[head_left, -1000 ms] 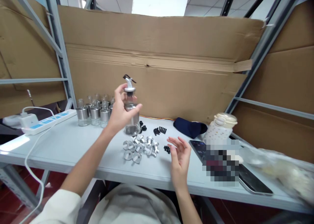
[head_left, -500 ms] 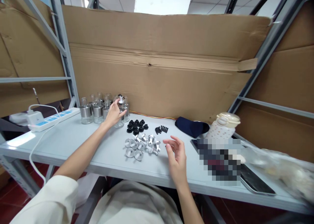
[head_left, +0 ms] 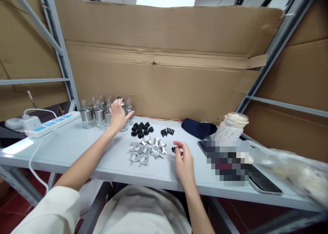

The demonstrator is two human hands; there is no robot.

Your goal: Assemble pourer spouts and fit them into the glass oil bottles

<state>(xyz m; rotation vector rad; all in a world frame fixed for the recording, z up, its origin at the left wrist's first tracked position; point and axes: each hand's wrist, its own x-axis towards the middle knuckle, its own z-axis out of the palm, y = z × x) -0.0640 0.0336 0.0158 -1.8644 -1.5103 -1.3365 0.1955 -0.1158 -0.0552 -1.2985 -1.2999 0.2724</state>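
Observation:
At the back left, my left hand (head_left: 118,116) is raised against a glass bottle with a metal band. Its thumb points out to the right, away from the raised fingers. The fingertips are at a bottle top with a black tip (head_left: 120,98); my hand partly hides it, so contact is unclear. Other banded bottles (head_left: 87,116) stand beside it. My right hand (head_left: 185,162) hovers over the table front, fingers curved and apart. Close to its fingertips is a small black piece (head_left: 173,149). Silvery stemmed discs (head_left: 144,158) and black round caps (head_left: 140,134) lie between my hands.
Small black clips (head_left: 167,132) lie behind the discs. On the right are a dark blue cap (head_left: 198,128), a dotted white bottle (head_left: 229,129), a phone (head_left: 265,182) and a plastic bag (head_left: 289,169). A power strip (head_left: 53,124) lies left, before a cardboard wall (head_left: 159,87).
My left hand has shifted slightly left over the bottle and hides more of its top. My right hand's fingers have curled inward, uncovering the small black piece. The view has tilted slightly.

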